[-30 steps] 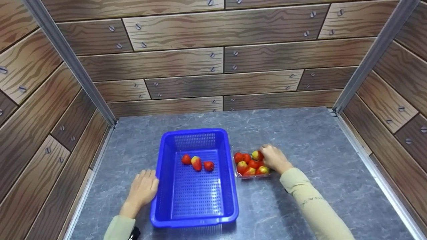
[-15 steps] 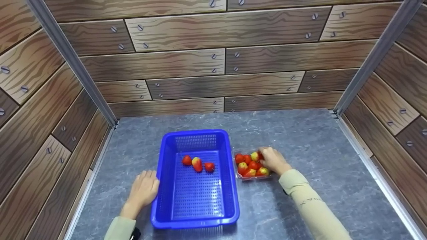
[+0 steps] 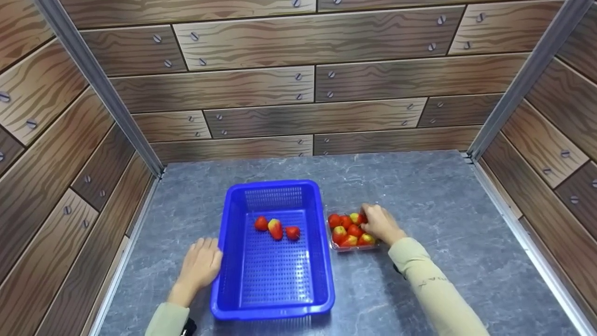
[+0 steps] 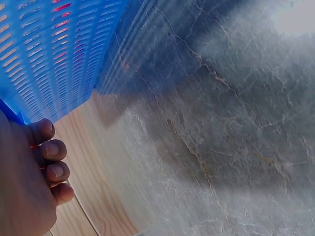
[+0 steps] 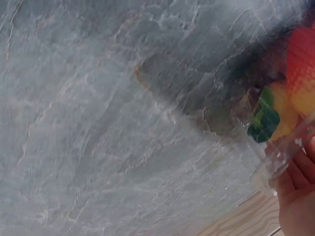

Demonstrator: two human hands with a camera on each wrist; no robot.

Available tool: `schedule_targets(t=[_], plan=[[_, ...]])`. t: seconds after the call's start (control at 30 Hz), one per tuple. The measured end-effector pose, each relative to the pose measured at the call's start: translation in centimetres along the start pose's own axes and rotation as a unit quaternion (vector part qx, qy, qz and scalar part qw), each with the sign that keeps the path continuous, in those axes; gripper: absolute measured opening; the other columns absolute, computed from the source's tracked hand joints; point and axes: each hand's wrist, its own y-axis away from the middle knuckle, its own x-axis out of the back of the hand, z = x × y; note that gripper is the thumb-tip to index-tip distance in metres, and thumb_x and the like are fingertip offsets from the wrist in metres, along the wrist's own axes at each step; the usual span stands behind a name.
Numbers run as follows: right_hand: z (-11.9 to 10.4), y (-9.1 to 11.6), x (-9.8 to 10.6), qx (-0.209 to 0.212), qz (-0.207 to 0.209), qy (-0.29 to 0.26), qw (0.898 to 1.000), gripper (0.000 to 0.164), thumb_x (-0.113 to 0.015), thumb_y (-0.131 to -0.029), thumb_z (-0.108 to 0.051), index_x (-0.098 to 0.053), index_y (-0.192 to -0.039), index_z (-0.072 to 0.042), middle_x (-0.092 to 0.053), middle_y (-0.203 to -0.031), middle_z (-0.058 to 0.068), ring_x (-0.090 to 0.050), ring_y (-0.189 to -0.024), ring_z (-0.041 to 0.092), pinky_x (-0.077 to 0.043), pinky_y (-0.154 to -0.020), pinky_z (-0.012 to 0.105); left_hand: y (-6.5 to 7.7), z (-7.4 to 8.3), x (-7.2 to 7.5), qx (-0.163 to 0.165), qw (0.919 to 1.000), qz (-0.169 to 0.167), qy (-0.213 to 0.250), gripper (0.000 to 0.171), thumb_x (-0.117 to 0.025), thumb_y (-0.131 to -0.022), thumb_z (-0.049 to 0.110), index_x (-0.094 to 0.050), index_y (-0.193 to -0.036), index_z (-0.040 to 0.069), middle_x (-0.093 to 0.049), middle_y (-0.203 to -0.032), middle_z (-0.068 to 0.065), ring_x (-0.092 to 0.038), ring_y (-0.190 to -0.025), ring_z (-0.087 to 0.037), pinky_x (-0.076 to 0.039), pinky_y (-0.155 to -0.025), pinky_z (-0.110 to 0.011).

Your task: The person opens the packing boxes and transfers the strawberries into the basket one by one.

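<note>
My left hand is at the left rim of a blue perforated plastic basket; in the left wrist view its fingers curl in beside the basket's slotted wall. Inside the basket lie three red and yellow strawberries. To its right stands a clear plastic box filled with several more strawberries. My right hand reaches over the box's far right corner, thumb and fingertips around a strawberry. Through the clear wall, the right wrist view shows a red fruit and a green leaf.
A grey marbled tabletop lies under everything. Wood-patterned panels enclose it at the back and on both sides, with metal posts at the corners. The basket and the box stand close side by side.
The fingers of my right hand have shifted slightly left at the fruit in the box. My left hand and the basket stay in place.
</note>
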Motion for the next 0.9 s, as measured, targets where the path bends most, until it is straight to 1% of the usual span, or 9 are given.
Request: schedule_targets(t=[0.2, 0.33, 0.5, 0.6, 0.77, 0.9], plan=[[-0.2, -0.2, -0.2, -0.027, 0.001, -0.015, 1.0, 0.026, -0.073, -0.07, 0.0, -0.06, -0.092, -0.003, -0.06, -0.075, 0.01, -0.06, -0.07, 0.03, -0.051, -0.063, 0.047, 0.1, 0.0, 0.1, -0.003, 0.9999, 0.003, -0.011, 0.016, -0.045, -0.092, 0.009, -0.057, -0.09, 0.0, -0.055, -0.085, -0.017, -0.053, -0.084, -0.039, -0.042, -0.075, -0.051], [-0.3, -0.2, 0.0, -0.03, -0.005, -0.019, 0.999, 0.028, -0.072, -0.071, 0.0, -0.062, -0.096, -0.003, -0.064, -0.081, 0.011, -0.062, -0.075, 0.03, -0.052, -0.067, 0.047, 0.0, 0.0, 0.0, -0.002, 1.0, 0.0, -0.009, 0.016, -0.044, -0.093, 0.009, -0.057, -0.091, 0.0, -0.055, -0.085, -0.017, -0.052, -0.084, -0.039, -0.042, -0.076, -0.051], [-0.3, -0.2, 0.4, -0.015, -0.015, -0.012, 1.0, 0.028, -0.073, -0.073, -0.003, -0.067, -0.101, -0.002, -0.067, -0.088, 0.013, -0.063, -0.079, 0.03, -0.053, -0.07, 0.047, 0.1, 0.1, 0.0, 0.001, 0.9999, -0.002, -0.013, 0.018, -0.044, -0.093, 0.009, -0.058, -0.094, -0.002, -0.057, -0.087, -0.018, -0.053, -0.087, -0.039, -0.042, -0.078, -0.052], [-0.1, -0.1, 0.5, -0.003, -0.009, -0.006, 1.0, 0.025, -0.073, -0.073, -0.003, -0.068, -0.097, -0.001, -0.067, -0.085, 0.012, -0.062, -0.075, 0.029, -0.052, -0.067, 0.047, 0.2, 0.1, 0.0, 0.0, 0.9999, -0.003, -0.013, 0.018, -0.044, -0.093, 0.009, -0.058, -0.093, -0.001, -0.056, -0.087, -0.017, -0.052, -0.086, -0.038, -0.042, -0.078, -0.051], [0.1, 0.2, 0.6, 0.032, 0.01, 0.001, 0.999, 0.021, -0.073, -0.071, -0.002, -0.067, -0.092, 0.001, -0.065, -0.083, 0.011, -0.061, -0.072, 0.028, -0.051, -0.064, 0.046, 0.1, 0.1, 0.1, -0.008, 0.9999, 0.003, -0.01, 0.014, -0.044, -0.092, 0.008, -0.056, -0.089, 0.002, -0.055, -0.083, -0.015, -0.051, -0.081, -0.036, -0.041, -0.074, -0.048], [-0.1, 0.1, 0.9, 0.048, 0.008, 0.003, 0.999, 0.017, -0.073, -0.072, -0.001, -0.067, -0.088, 0.0, -0.064, -0.081, 0.01, -0.058, -0.071, 0.026, -0.05, -0.064, 0.045, 0.0, 0.0, 0.1, -0.01, 0.9999, 0.005, -0.006, 0.015, -0.044, -0.092, 0.008, -0.057, -0.09, 0.0, -0.056, -0.085, -0.017, -0.052, -0.082, -0.037, -0.041, -0.075, -0.05]])
